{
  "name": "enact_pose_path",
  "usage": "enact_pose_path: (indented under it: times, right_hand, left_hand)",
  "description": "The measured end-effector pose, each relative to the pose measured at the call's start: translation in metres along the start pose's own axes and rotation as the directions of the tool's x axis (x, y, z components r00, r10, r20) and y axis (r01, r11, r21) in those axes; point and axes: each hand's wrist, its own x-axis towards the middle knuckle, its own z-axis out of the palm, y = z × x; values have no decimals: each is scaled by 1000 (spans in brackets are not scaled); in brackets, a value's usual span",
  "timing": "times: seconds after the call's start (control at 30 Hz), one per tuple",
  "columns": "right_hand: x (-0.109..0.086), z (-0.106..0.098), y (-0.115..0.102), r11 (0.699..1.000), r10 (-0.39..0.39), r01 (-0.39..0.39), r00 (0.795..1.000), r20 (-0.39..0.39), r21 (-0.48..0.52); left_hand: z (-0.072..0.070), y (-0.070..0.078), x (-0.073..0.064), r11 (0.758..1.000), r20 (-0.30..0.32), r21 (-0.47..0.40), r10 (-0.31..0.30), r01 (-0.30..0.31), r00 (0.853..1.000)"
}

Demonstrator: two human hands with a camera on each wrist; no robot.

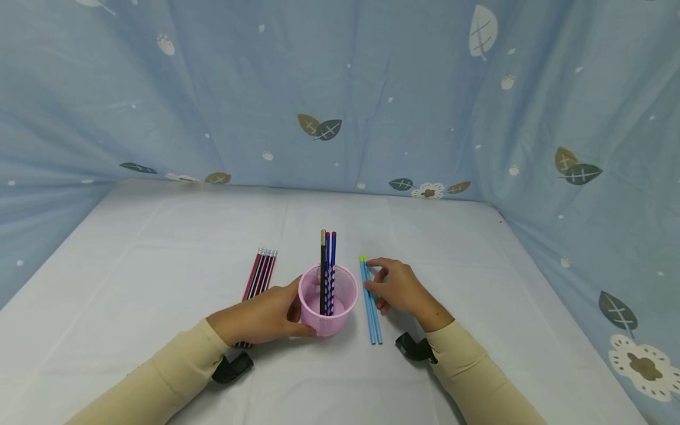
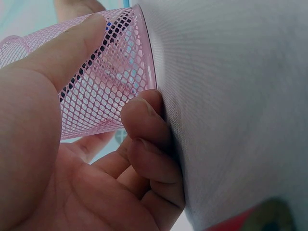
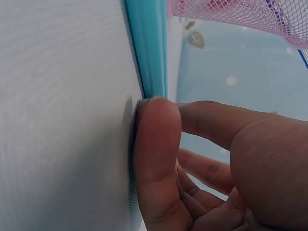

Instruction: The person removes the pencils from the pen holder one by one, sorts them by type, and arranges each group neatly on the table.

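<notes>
My left hand (image 1: 265, 316) grips a pink mesh pen holder (image 1: 328, 324), its thumb along the near side and the other fingers around the left side. Inside the holder stand a black pencil (image 1: 322, 260) and two dark blue pencils (image 1: 333, 254) with pale dots. Right of it, two light blue pencils (image 1: 370, 307) with yellow-green ends lie side by side on the white table. My right hand (image 1: 398, 286) is over their upper part, thumb and index apart, fingertips right at the pencils. The right wrist view shows fingertips close beside the blue pencils (image 3: 149, 48).
Several red and black striped pencils (image 1: 262, 268) with silvery ends lie left of the holder, partly hidden under my left hand and forearm. A white cloth covers the table (image 1: 212, 224). Blue patterned fabric (image 1: 404, 88) hangs behind and along the sides.
</notes>
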Motion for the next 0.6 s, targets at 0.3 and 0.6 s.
enact_pose_path:
  times: [0.3, 0.6]
  right_hand:
    - [-4, 1, -11, 988, -143, 134, 981, -134, -75]
    - [-17, 7, -30, 946, -252, 279, 953, -171, 163]
  left_hand:
    - [0, -1, -2, 1000, -5, -8, 2, -2, 1000]
    - [1, -2, -1, 1000, 1, -15, 7, -7, 1000]
